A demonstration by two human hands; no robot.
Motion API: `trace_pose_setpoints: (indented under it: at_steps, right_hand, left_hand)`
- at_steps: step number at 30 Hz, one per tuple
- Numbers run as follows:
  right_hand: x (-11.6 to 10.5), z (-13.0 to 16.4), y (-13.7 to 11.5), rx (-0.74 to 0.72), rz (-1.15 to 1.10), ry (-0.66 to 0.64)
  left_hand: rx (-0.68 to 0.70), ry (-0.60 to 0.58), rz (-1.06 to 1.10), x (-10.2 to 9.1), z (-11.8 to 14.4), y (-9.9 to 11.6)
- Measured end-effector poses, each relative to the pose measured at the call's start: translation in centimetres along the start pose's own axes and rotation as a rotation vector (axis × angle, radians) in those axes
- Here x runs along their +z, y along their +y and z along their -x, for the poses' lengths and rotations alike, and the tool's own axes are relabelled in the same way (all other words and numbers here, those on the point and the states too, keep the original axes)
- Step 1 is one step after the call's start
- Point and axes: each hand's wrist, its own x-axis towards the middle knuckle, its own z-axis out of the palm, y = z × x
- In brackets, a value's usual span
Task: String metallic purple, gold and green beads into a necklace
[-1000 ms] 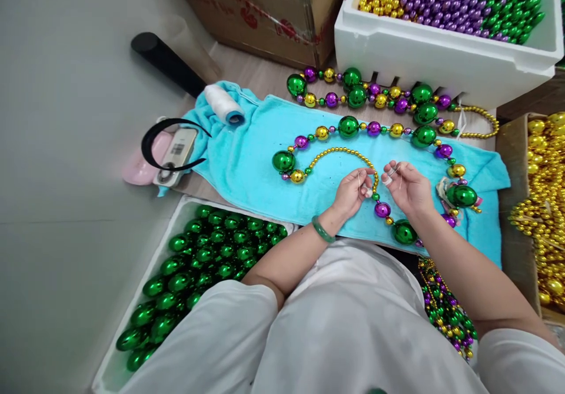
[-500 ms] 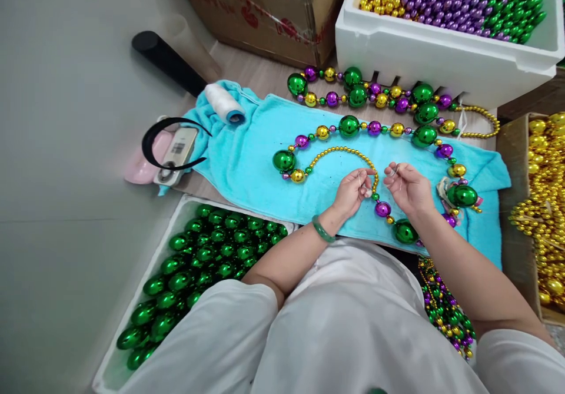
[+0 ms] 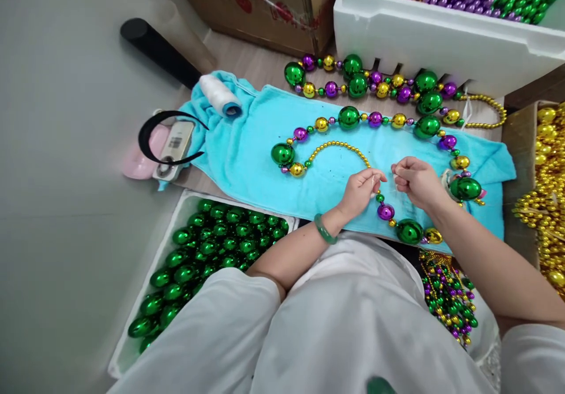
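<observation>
A bead necklace (image 3: pixel 348 118) of green, purple and gold beads lies in a loop on the turquoise towel (image 3: pixel 247 158). My left hand (image 3: pixel 362 192), a green bangle on its wrist, pinches white string beside the run of small gold beads. My right hand (image 3: pixel 415 179) is closed, fingertips together, a short way to the right; a thin end of string seems to show at its fingers. Between the hands there is a small gap. Just below them hang a small green bead and a purple bead (image 3: pixel 385 211) of the same necklace.
A finished-looking bead strand (image 3: pixel 357 85) lies behind the towel. White foam box (image 3: pixel 406 35) holds small beads; another tray (image 3: pixel 176 205) holds green ones. A thread spool (image 3: pixel 218 95), black headband (image 3: pixel 143 141) and cardboard box (image 3: pixel 260 17) stand left and behind. Gold beads fill a right-hand box (image 3: pixel 521 146).
My right hand has turned and closed more, moving slightly right. My left hand has shifted a little to the right, over the end of the gold beads. The view has tilted slightly.
</observation>
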Motion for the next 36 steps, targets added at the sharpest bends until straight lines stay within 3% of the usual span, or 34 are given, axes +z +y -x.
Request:
trace_pose_setpoints:
  at_steps: [4,8,11,15,18,23,27,31,34,36]
  right_hand:
    - [-0.5,-0.8,1.0,0.042,0.079,0.005]
    - [-0.9,-1.5,1.4,0.005,0.087,-0.004]
    - [-0.8,-1.6,0.3,-0.1,0.112,-0.065]
    - [-0.1,-1.0,-1.1,-0.163,0.141,-0.289]
    - [0.1,-0.6,-2.0,-0.108,0.159,-0.327]
    - [-1.0,-0.3,-4.0,-0.15,0.061,-0.183]
    - [-1.7,-0.5,-5.3,-0.196,0.028,-0.147]
    - [-2.8,-1.4,-6.0,-0.308,0.129,-0.099]
    - [-5.5,-2.3,-6.7,-0.453,0.446,0.169]
    - [-8.5,-2.8,-7.2,-0.424,0.733,0.419]
  left_hand:
    - [-0.1,0.044,0.034,-0.3,0.0,-1.0]
    - [-0.101,0.048,0.052,-0.9,-0.4,-0.9]
    - [0.051,0.037,-0.028,-1.0,-1.4,0.8]
    - [0.326,-0.067,-0.32,-0.6,-3.2,3.4]
    - [0.301,-0.202,-0.505,-0.7,-4.3,4.2]
    - [0.148,-0.441,-0.832,-1.5,-4.8,4.6]
    - [0.155,-0.493,-0.999,-1.5,-4.7,4.8]
    - [0.082,-0.537,-0.988,-1.5,-4.5,5.0]
    - [0.048,-0.499,-0.969,-1.6,-4.1,5.8]
    - [0.022,-0.439,-0.906,-1.5,-3.4,6.9]
